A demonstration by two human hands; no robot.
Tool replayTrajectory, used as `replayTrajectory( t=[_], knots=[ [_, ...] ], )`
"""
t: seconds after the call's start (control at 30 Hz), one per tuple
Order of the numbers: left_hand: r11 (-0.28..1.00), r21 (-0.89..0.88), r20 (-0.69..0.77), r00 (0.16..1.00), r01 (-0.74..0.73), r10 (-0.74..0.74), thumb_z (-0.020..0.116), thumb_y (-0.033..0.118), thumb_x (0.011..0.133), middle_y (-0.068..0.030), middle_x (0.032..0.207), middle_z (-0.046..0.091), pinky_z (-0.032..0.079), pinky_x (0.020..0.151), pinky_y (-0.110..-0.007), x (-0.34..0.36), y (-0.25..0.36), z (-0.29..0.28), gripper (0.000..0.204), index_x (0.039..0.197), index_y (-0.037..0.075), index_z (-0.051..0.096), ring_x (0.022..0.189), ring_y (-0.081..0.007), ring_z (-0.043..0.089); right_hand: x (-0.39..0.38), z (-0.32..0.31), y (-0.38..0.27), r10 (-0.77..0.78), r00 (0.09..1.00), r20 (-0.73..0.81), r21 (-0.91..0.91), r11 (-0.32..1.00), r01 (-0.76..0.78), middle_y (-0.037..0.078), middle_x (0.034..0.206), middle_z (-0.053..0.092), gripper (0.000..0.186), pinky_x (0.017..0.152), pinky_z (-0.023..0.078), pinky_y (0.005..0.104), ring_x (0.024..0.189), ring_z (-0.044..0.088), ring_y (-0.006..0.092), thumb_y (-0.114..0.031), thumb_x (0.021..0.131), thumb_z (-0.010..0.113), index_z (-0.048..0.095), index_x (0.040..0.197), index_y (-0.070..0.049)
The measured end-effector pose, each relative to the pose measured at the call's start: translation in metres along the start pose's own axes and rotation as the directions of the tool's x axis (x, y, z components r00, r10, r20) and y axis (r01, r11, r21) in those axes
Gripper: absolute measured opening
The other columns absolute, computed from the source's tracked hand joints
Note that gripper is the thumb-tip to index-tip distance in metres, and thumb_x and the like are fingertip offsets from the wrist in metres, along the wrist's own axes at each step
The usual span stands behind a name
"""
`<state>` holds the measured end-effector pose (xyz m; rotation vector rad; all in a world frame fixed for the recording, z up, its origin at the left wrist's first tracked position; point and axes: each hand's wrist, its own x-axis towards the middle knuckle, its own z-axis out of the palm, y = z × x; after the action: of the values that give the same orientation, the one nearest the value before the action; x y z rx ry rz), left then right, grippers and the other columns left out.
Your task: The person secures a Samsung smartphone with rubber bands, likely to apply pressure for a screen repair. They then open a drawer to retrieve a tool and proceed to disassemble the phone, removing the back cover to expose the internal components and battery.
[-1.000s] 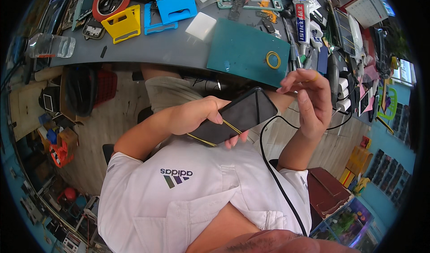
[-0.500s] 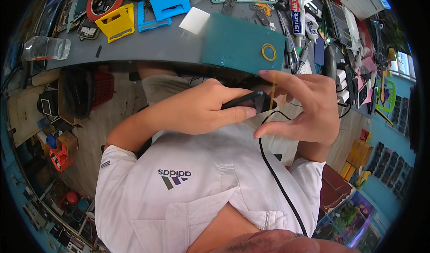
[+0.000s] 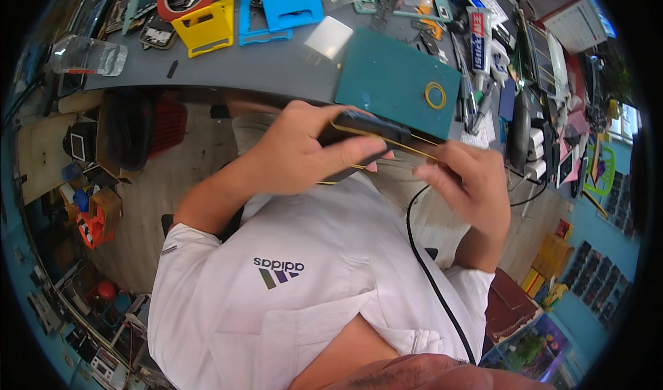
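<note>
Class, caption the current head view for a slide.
Left hand grips a dark phone; right hand stretches a yellow rubber band past its end.

Two hands, the left and the right; one phone; its yellow bands I can't count. One green mat, one yellow stand, one white charger, one clear bottle, one red basket.

The phone is black, the band yellow — the mat teal-green, the shirt white.
</note>
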<state>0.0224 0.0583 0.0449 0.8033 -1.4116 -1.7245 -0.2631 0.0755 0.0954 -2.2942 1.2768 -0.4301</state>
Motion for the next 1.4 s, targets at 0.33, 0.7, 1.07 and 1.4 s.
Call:
replayTrajectory(
  t=[0.33, 0.7, 1.07, 1.4],
  knots=[
    [0.885, -0.459, 0.092, 0.995, 0.080, -0.043, 0.061, 0.013, 0.107, -0.0244, 0.111, 0.077, 0.064, 0.083, -0.041, -0.003, 0.002, 0.004, 0.031, 0.128, -0.010, 0.063, 0.093, -0.0292, 0.078, -0.010, 0.048, 0.003, 0.070, 0.885, -0.461, 0.850, -0.251, 0.463, -0.005, 0.055, 0.059, 0.055, 0.093, 0.046, 0.0473, 0.066, 0.061, 0.0145, -0.038, 0.114, 0.046, 0.049, 0.063, -0.018],
    [0.946, -0.013, -0.045, 0.945, -0.324, 0.324, 0.067, 0.006, 0.102, -0.0161, 0.108, 0.081, 0.063, 0.084, -0.033, 0.003, -0.009, 0.005, 0.029, 0.128, -0.006, 0.071, 0.097, -0.0198, 0.079, 0.009, 0.065, -0.004, 0.289, 0.935, -0.207, 0.753, -0.563, 0.340, 0.033, 0.170, 0.024, 0.047, 0.090, 0.064, 0.0300, 0.137, 0.058, 0.0339, 0.002, 0.104, 0.045, 0.044, 0.150, 0.011],
    [0.609, 0.684, 0.428, 0.897, -0.402, 0.112, 0.081, 0.021, 0.087, -0.0143, 0.097, 0.075, 0.058, 0.067, -0.041, -0.005, 0.014, -0.001, 0.033, 0.115, 0.005, 0.073, 0.077, -0.0333, 0.072, 0.015, 0.036, -0.039, 0.003, 0.997, -0.080, 0.698, 0.714, 0.054, 0.016, 0.123, 0.072, 0.042, 0.086, 0.066, 0.0340, 0.105, 0.075, 0.0263, -0.014, 0.082, 0.091, 0.071, 0.116, 0.000],
    [0.591, 0.756, 0.473, 0.860, -0.282, -0.194, 0.070, 0.024, 0.096, -0.0195, 0.085, 0.072, 0.059, 0.072, -0.045, -0.010, 0.000, 0.011, 0.029, 0.099, -0.005, 0.068, 0.077, -0.0374, 0.072, -0.001, 0.025, -0.038, -0.162, 0.984, 0.076, 0.227, 0.964, 0.141, 0.013, 0.109, 0.075, 0.024, 0.074, 0.062, 0.0364, 0.087, 0.075, 0.0304, -0.011, 0.085, 0.082, 0.073, 0.104, 0.000]
  ],
)
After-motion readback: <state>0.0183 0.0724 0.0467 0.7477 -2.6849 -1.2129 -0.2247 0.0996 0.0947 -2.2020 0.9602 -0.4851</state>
